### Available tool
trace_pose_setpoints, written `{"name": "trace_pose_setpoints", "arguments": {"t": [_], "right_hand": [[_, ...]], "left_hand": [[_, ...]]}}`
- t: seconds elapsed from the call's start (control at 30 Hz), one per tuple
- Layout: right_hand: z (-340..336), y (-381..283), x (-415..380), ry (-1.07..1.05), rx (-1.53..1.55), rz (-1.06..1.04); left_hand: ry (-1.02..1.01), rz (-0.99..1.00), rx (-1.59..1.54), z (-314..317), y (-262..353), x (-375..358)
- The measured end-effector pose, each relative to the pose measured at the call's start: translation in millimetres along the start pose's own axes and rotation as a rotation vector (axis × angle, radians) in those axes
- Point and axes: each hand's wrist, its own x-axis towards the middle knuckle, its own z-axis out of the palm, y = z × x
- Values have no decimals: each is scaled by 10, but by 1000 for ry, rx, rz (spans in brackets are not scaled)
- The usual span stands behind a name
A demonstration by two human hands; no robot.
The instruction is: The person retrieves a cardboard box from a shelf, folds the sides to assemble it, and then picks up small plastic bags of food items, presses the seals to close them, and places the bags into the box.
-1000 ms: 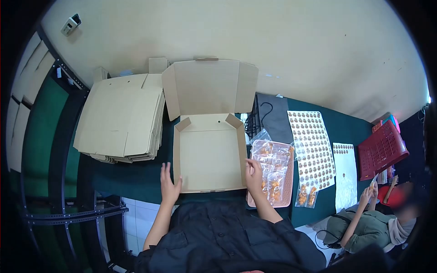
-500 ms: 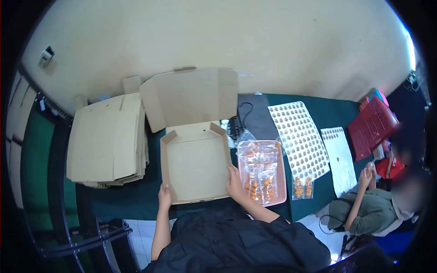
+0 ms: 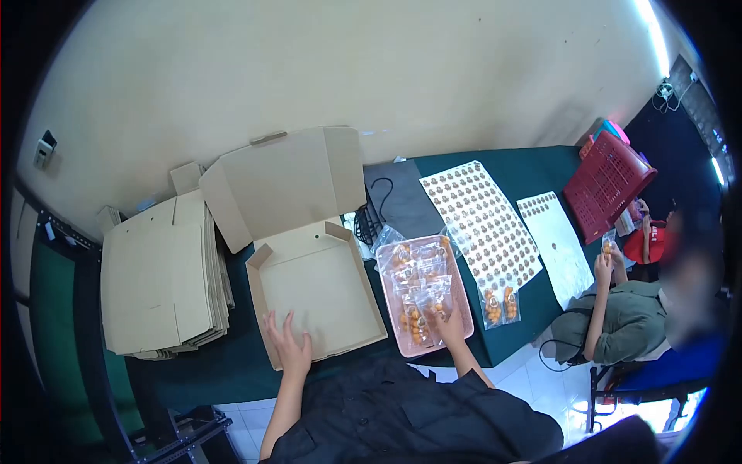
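1. Dark green cloth is spread over the table [image 3: 182, 379], which is set along a pale wall [image 3: 371, 73].
2. Flattened cardboard boxes [image 3: 151, 282] are stacked at the table's left end.
3. An open cardboard box [image 3: 321, 278] is placed just right of the stack, its lid raised toward the wall and its brown floor exposed.
4. The left hand [image 3: 290, 349] is held at the box's near left part, fingers and thumb spread apart; whether the cardboard is touched cannot be told.
5. Beside the box, a pink tray [image 3: 461, 292] is filled with clear bags [image 3: 414, 321] of round orange pieces.
6. The right hand [image 3: 449, 325] is placed over the tray's near right part, its fingers brought to the bags; whether one is clamped between them cannot be told.
7. Farther right, a sticker sheet [image 3: 475, 220] is laid flat, with two filled bags [image 3: 501, 307] set at its near end.
8. Beyond it, a white sheet [image 3: 560, 251] and a tilted red basket [image 3: 604, 185] are seen.
9. At the far right, a small bag [image 3: 607, 247] is held by another person [image 3: 630, 325].
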Motion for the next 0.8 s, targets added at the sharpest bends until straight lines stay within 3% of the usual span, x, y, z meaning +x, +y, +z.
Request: {"name": "trace_pose_setpoints", "arguments": {"t": [0.07, 0.13, 0.2, 0.3, 0.33, 0.4, 0.47, 0.5, 0.53, 0.57, 0.6, 0.63, 0.73, 0.8], "right_hand": [[-40, 45, -85, -62, 21, 56], [-221, -247, -31, -55, -261, 52], [-302, -457, -24, 33, -324, -10], [-178, -538, 60, 51, 311, 144], [-226, -744, 61, 45, 308, 148], [-282, -1227, 40, -109, 649, 93], [-182, -1542, -69, -352, 907, 149], [-94, -1652, -148, -363, 908, 153], [-2, -1754, -227, -550, 972, 159], [87, -1837, -299, -735, 1034, 163], [180, -1910, -369, -738, 1040, 166], [265, -1971, -429, -766, 1047, 131], [335, -2100, -495, -807, 1007, 98], [322, -2177, -564, -829, 1043, 152]], "left_hand": [[-30, 9, -30, 92, 97, 54], [-66, 13, -59, 168, 193, 63], [-87, 66, -125, 206, 273, 81], [-137, 123, -130, 210, 351, 97], [-141, 117, -127, 203, 367, 104], [-330, 97, -378, 200, 403, 129], [-361, 58, -514, 278, 459, 149], [-389, 26, -649, 312, 480, 145], [-386, 18, -643, 337, 516, 134], [-416, -140, -862, 361, 556, 124], [-443, -297, -1078, 368, 549, 125], [-384, -343, -957, 408, 477, 134], [-451, -233, -1007, 361, 231, 181], [-493, -309, -1069, 269, 161, 173]]}}
